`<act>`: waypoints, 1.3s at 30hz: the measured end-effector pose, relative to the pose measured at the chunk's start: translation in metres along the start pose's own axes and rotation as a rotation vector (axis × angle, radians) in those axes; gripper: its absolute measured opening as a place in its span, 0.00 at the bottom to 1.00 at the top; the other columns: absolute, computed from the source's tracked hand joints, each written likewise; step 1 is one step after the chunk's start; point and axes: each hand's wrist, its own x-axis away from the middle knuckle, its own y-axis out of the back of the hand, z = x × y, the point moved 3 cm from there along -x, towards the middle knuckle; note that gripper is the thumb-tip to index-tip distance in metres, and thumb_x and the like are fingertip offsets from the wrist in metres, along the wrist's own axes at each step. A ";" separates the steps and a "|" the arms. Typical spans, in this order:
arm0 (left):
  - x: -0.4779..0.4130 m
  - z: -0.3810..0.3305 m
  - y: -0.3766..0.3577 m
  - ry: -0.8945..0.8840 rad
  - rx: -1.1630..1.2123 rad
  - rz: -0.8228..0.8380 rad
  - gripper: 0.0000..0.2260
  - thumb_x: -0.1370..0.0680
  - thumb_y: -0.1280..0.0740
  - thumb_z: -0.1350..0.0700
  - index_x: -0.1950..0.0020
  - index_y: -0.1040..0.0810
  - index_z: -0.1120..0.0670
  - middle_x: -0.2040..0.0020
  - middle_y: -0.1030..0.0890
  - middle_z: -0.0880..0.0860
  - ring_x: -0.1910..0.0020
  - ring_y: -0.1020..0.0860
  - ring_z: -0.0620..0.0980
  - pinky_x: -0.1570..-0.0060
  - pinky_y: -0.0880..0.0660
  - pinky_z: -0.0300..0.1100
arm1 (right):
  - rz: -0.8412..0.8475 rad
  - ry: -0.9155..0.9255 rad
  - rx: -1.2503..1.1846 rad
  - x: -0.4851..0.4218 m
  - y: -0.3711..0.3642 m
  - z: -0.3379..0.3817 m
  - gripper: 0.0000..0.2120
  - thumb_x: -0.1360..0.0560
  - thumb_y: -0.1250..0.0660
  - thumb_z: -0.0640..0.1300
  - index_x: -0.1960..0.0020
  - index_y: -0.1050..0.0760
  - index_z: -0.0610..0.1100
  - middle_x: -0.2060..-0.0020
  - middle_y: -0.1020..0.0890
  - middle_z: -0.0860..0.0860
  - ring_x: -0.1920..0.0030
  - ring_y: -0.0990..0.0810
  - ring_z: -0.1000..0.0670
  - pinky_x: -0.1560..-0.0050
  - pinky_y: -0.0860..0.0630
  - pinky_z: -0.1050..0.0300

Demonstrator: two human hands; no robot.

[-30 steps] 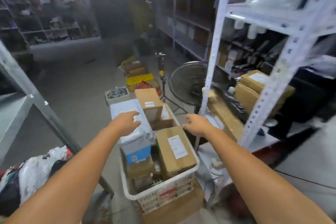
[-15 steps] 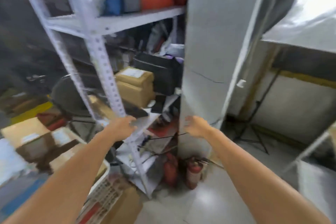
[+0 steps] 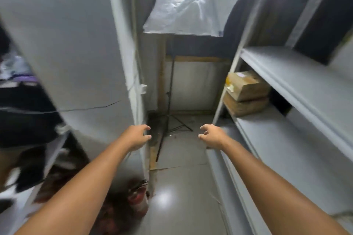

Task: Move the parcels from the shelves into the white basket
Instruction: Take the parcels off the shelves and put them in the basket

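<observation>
I see shelves (image 3: 282, 66) pale grey, 2 parcels (image 3: 246, 89) brown cardboard, upper one w/ white label + yellow patch. Floor (image 3: 181, 158) grey, extinguisher (image 3: 136, 199) red, tripod (image 3: 169, 93) black.

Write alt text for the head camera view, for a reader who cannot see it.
The left hand and right hand, both empty with loosely curled fingers, are held out ahead in a narrow aisle beside grey shelving. Two cardboard parcels sit stacked on a shelf to the right, beyond the right hand.

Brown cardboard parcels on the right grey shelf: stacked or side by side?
Stacked: the upper brown cardboard parcel sits directly on the lower parcel, on the grey metal shelf.
</observation>
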 end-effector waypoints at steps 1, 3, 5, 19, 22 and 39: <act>-0.019 -0.015 -0.004 -0.041 -0.020 0.019 0.20 0.21 0.37 0.48 0.29 0.31 0.48 0.37 0.22 0.52 0.37 0.26 0.53 0.41 0.29 0.43 | -0.013 -0.040 -0.013 -0.004 0.008 -0.016 0.23 0.22 0.36 0.50 0.29 0.31 0.46 0.33 0.25 0.46 0.33 0.27 0.44 0.34 0.31 0.54; -0.056 -0.045 -0.012 -0.115 -0.055 0.052 0.20 0.21 0.38 0.48 0.29 0.30 0.48 0.38 0.21 0.51 0.38 0.25 0.52 0.41 0.28 0.43 | -0.038 -0.115 -0.064 -0.012 0.024 -0.047 0.24 0.22 0.36 0.50 0.28 0.32 0.45 0.32 0.26 0.45 0.32 0.28 0.44 0.34 0.31 0.53; -0.093 -0.077 -0.019 -0.168 -0.078 0.075 0.20 0.22 0.38 0.47 0.30 0.30 0.47 0.39 0.21 0.49 0.38 0.25 0.51 0.41 0.28 0.43 | -0.070 -0.173 -0.110 -0.024 0.039 -0.077 0.24 0.22 0.37 0.49 0.28 0.33 0.45 0.32 0.26 0.45 0.33 0.28 0.44 0.35 0.32 0.53; -0.319 -0.216 -0.061 -0.275 0.134 0.075 0.18 0.22 0.36 0.45 0.33 0.26 0.48 0.41 0.19 0.51 0.41 0.22 0.50 0.42 0.29 0.41 | -0.388 -0.310 -0.484 -0.184 0.110 -0.187 0.19 0.22 0.35 0.49 0.33 0.27 0.46 0.39 0.20 0.47 0.40 0.23 0.46 0.45 0.31 0.59; -0.366 -0.240 -0.067 -0.306 0.247 0.053 0.19 0.22 0.37 0.45 0.32 0.27 0.49 0.40 0.19 0.52 0.40 0.23 0.51 0.45 0.31 0.40 | -0.501 -0.337 -0.674 -0.220 0.122 -0.195 0.20 0.22 0.35 0.48 0.31 0.29 0.46 0.38 0.21 0.46 0.39 0.23 0.47 0.45 0.31 0.59; -0.516 -0.364 -0.100 -0.522 0.899 0.198 0.28 0.22 0.38 0.40 0.26 0.36 0.50 0.32 0.27 0.49 0.36 0.28 0.48 0.40 0.31 0.42 | -0.935 -0.311 -1.203 -0.354 0.135 -0.217 0.39 0.25 0.33 0.59 0.21 0.51 0.55 0.26 0.38 0.48 0.30 0.32 0.45 0.44 0.30 0.54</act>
